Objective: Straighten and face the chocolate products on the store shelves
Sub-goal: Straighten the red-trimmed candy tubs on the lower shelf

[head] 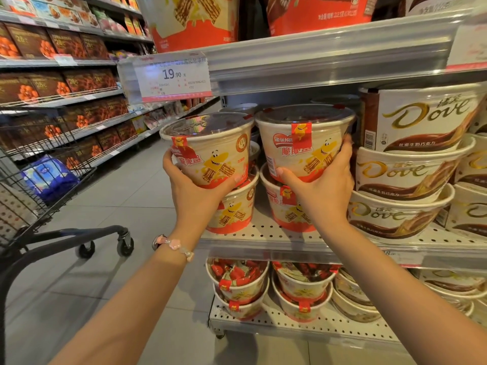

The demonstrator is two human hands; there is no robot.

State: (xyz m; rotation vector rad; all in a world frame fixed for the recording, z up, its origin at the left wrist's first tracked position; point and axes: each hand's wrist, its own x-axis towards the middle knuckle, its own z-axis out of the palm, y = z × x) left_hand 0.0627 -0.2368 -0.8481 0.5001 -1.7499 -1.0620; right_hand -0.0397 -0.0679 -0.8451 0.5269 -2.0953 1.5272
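Fingers of each hand grip one wafer tub: left hand (193, 184) the left tub (210, 151), right hand (322, 180) the right tub (303, 143).

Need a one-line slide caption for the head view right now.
Left hand and right hand each hold a top wafer tub beside stacked Dove tubs.

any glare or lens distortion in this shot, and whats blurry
Head view: wide-angle bend curves the upper shelf edge; glare on the left tub's clear lid and on the price tag, its small print soft; far aisle boxes blurred; hands sharp.
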